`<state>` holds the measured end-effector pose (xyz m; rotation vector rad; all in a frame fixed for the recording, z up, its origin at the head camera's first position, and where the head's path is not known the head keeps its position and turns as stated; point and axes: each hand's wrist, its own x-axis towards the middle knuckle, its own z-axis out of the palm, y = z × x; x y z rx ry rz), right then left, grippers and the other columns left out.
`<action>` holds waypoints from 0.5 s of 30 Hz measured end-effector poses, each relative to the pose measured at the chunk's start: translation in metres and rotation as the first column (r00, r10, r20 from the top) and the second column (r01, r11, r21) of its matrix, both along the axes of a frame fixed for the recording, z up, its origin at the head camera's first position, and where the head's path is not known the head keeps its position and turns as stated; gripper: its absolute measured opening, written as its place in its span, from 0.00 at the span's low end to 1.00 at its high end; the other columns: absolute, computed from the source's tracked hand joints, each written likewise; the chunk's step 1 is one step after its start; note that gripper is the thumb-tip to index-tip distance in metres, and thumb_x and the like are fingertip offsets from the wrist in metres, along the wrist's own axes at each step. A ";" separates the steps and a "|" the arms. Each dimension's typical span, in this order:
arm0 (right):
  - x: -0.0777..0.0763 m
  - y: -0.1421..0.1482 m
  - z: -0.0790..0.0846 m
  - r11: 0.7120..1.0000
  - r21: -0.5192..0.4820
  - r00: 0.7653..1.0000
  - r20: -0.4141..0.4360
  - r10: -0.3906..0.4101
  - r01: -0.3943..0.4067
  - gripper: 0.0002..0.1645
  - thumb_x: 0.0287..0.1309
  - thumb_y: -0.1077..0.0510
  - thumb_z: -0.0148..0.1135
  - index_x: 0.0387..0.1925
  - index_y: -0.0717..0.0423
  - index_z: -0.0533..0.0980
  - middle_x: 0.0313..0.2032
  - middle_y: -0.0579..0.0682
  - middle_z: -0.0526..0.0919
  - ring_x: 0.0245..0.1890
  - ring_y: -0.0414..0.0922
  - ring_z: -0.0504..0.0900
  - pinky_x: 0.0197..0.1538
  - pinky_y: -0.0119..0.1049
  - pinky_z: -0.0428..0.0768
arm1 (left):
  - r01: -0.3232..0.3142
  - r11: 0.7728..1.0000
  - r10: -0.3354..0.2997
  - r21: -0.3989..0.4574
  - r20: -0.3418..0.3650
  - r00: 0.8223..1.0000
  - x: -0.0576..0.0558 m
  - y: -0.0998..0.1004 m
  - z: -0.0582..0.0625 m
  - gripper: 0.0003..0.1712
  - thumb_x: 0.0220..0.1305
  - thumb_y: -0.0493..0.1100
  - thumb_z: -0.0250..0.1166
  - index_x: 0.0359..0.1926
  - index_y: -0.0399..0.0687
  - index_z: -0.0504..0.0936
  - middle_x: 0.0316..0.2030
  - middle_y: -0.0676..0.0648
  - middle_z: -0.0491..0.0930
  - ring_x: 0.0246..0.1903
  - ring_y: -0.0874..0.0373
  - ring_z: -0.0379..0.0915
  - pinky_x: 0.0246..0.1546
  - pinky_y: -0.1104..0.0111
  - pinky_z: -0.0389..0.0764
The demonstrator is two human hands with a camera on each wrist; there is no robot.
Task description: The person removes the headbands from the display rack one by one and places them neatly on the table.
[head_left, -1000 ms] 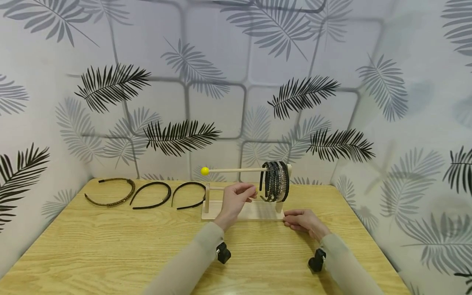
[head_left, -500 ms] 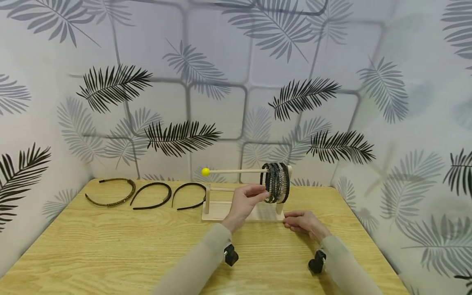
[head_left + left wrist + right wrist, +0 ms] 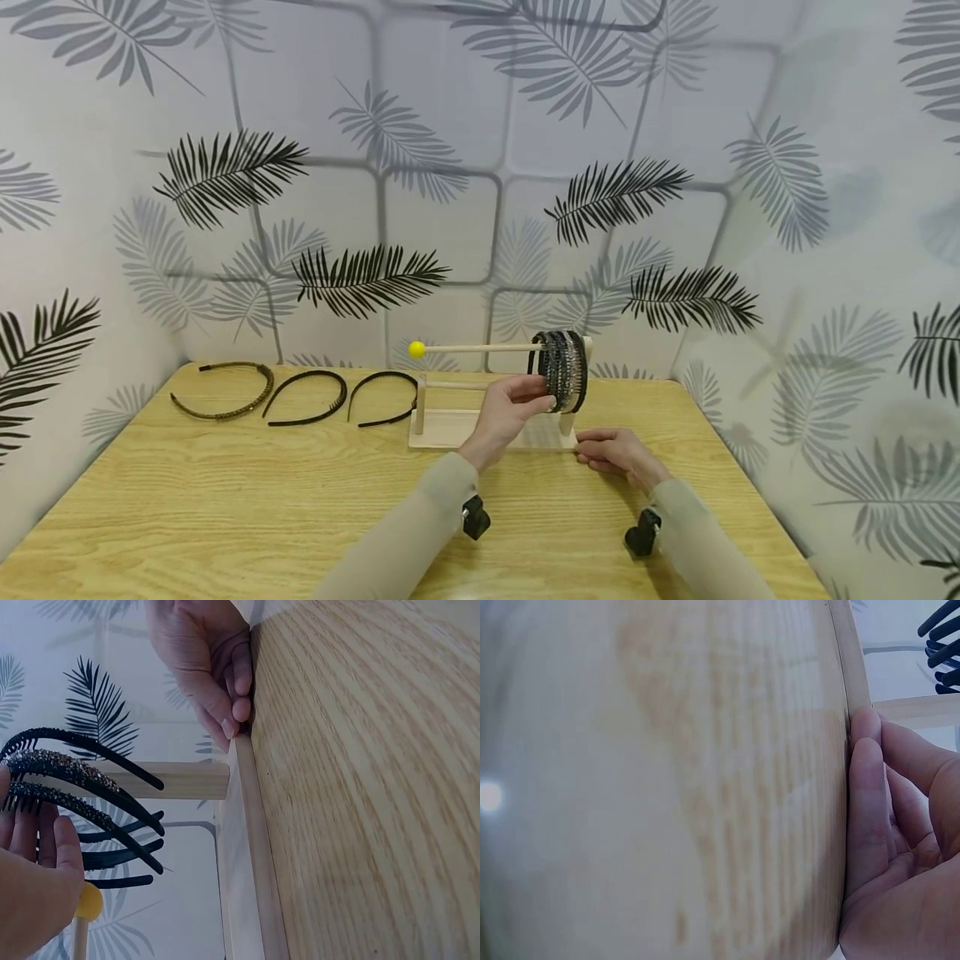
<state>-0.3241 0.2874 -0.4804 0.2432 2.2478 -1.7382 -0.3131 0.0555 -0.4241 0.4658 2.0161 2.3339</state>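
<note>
A pale wooden headband stand point(image 3: 450, 429) is near the back of the table, its upper rod ending in a yellow ball point(image 3: 416, 350). Several dark headbands point(image 3: 566, 371), some with glittery trim, hang bunched at the rod's right end. My left hand point(image 3: 502, 417) reaches over the base, its extended fingertips against the bunch's left side. In the left wrist view, the fingers point(image 3: 66, 844) meet the toothed inner side of a headband point(image 3: 71, 810). My right hand point(image 3: 618, 454) pinches the base's front right corner; in the right wrist view its fingertips point(image 3: 866, 724) are on the wooden edge.
Left of the stand, three headbands lie in a row on the wooden table point(image 3: 262, 500): a brownish one point(image 3: 262, 392), a black one point(image 3: 341, 400) and a thin black one point(image 3: 363, 387) close to the stand. A leaf-patterned covering point(image 3: 450, 208) rises behind the table.
My left hand has moved right, from left of the bunched headbands to against them. The headbands have drawn closer together toward the rod's right end. My right hand stays on the base corner.
</note>
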 end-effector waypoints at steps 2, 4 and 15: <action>0.001 0.000 0.000 1.000 0.004 1.000 -0.003 0.003 -0.003 0.27 0.63 0.62 0.64 0.61 0.67 0.73 0.36 0.49 0.88 0.32 0.35 0.85 0.34 0.26 0.83 | -0.007 1.000 0.007 -0.008 0.003 1.000 0.000 0.001 0.001 0.20 0.62 0.36 0.68 0.55 0.37 0.81 0.49 0.38 0.83 0.47 0.51 0.80 0.49 0.63 0.82; 0.001 0.000 0.001 1.000 0.012 1.000 -0.006 0.004 -0.004 0.27 0.63 0.61 0.64 0.61 0.67 0.73 0.37 0.49 0.88 0.32 0.35 0.85 0.35 0.27 0.83 | -0.012 1.000 0.012 -0.017 0.002 1.000 0.001 0.001 0.001 0.19 0.63 0.36 0.68 0.55 0.37 0.81 0.48 0.38 0.83 0.44 0.54 0.80 0.48 0.63 0.83; 0.000 -0.001 -0.001 1.000 0.012 1.000 0.004 -0.009 0.009 0.27 0.62 0.62 0.65 0.61 0.67 0.73 0.37 0.50 0.89 0.31 0.36 0.86 0.34 0.27 0.83 | 0.008 0.999 -0.009 -0.033 -0.034 0.999 0.002 -0.012 0.001 0.18 0.67 0.35 0.62 0.57 0.35 0.78 0.46 0.34 0.81 0.48 0.41 0.80 0.52 0.59 0.81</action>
